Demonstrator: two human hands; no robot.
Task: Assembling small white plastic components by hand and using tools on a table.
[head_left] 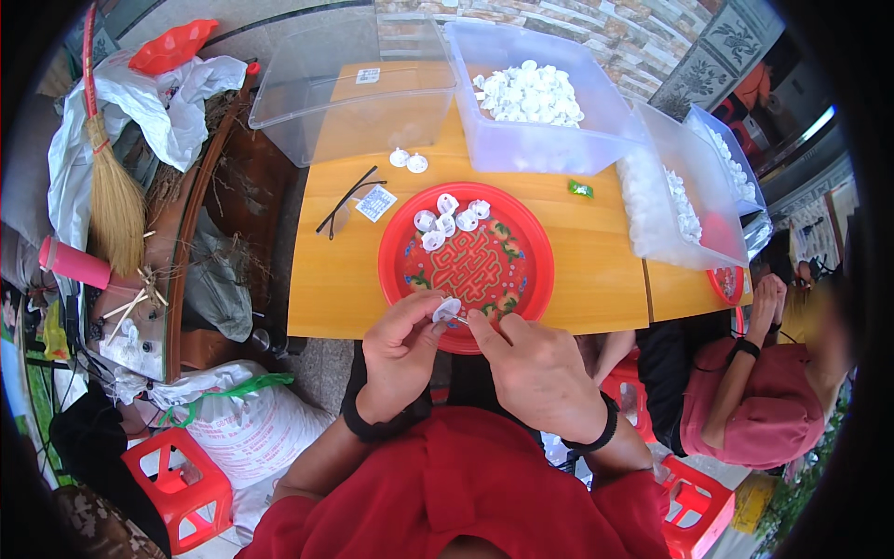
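My left hand [400, 349] pinches a small white round plastic piece [447, 310] over the near rim of a red tray [537, 270]. My right hand [531, 368] is closed round a thin metal-tipped tool, most of it hidden in the fist. Its tip [460, 320] meets the white piece, or comes very close to it. On the far left part of the tray lie several similar white plastic pieces [446, 224], in a loose group. Two more white pieces [408, 160] rest on the wooden table [587, 252] beyond the tray.
At the table's back stand an uncovered clear bin [354, 102] and a bin [559, 154] heaped with white pieces. Another filled bin [689, 224] is at right. Eyeglasses [346, 200], a card [376, 203] and a green packet [580, 189] lie nearby. A person [764, 401] sits at right.
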